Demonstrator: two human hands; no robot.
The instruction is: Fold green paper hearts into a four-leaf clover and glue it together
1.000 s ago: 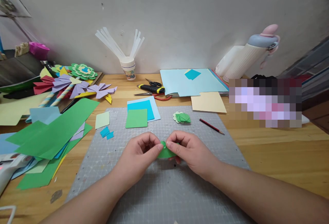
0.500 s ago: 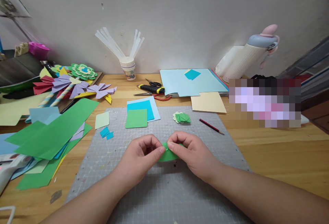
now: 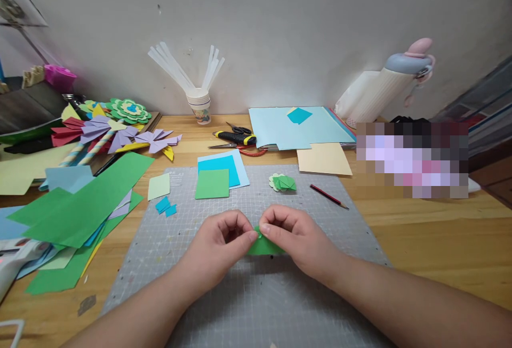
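Between my hands is a piece of green paper [image 3: 265, 245], raised over the grey cutting mat [image 3: 224, 305]. My left hand [image 3: 224, 239] pinches its upper left edge between thumb and forefinger. From the other side, my right hand [image 3: 298, 236] pinches the same edge, thumb close to the left one. Much of the paper is hidden behind the right fingers. Just beyond the hands lie a small scalloped paper flower with a folded green piece [image 3: 283, 183] and a dark red pencil [image 3: 329, 196].
Green and blue paper squares [image 3: 212, 184] and small blue scraps [image 3: 165, 207] lie on the mat. Green paper sheets [image 3: 92, 204] and a white glue gun [image 3: 16, 262] are at left. A utility knife [image 3: 234, 137], paper cup with strips [image 3: 199, 107] and bottle [image 3: 386, 92] stand or lie behind.
The green paper has tipped slightly downward and toward me between my fingers. Both hands keep their pinch and have barely moved.
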